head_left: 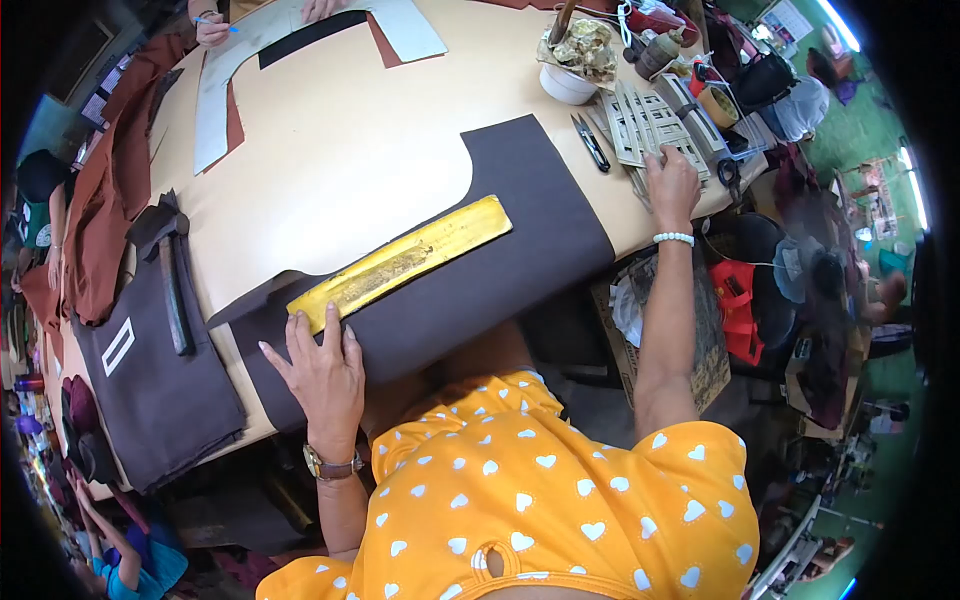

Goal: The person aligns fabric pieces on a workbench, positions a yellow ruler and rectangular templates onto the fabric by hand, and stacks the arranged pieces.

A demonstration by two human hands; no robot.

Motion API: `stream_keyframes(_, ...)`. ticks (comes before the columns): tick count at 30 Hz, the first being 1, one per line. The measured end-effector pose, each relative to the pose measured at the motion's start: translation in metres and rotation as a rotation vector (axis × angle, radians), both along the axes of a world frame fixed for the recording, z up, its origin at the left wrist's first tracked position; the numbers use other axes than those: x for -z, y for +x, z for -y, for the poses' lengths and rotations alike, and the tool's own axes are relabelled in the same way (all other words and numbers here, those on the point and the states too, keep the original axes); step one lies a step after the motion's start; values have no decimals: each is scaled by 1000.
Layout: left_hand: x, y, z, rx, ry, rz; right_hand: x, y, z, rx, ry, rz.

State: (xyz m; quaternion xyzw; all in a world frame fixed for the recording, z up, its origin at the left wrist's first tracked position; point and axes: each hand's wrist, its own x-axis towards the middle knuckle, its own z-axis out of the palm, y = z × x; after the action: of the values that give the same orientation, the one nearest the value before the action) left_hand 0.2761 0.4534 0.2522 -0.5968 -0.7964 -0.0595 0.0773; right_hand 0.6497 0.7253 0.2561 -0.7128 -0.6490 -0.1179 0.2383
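Head view: we press our left hand (322,375) flat, fingers spread, on the dark brown cloth (470,270) at the near table edge, fingertips touching the end of the yellow ruler (400,263) lying across it. Our right hand (672,185) rests palm down, fingers loosely bent, on a stack of pale paper patterns (640,125), gripping nothing. Black scissors (591,141) lie just left of the stack. White bowl (567,82) behind holds crumpled scraps. Hammer (170,270) sits on folded dark cloth far left. Another person's hand (211,28) holds a blue pen across the table (340,150).
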Motion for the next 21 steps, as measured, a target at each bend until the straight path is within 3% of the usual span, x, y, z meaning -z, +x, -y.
stream_keyframes(3, -1, -1, -1, 2, -1, 1, -13, -12, 1, 95, -98, 163)
stream_keyframes(15, 0, 0, 0, 0, 22, 21, -4, 17, -13, -199, 116, 314)
stream_keyframes(21, -2, 1, -2, -7, 15, 48, 8, 41, -17, -238, 69, -30)
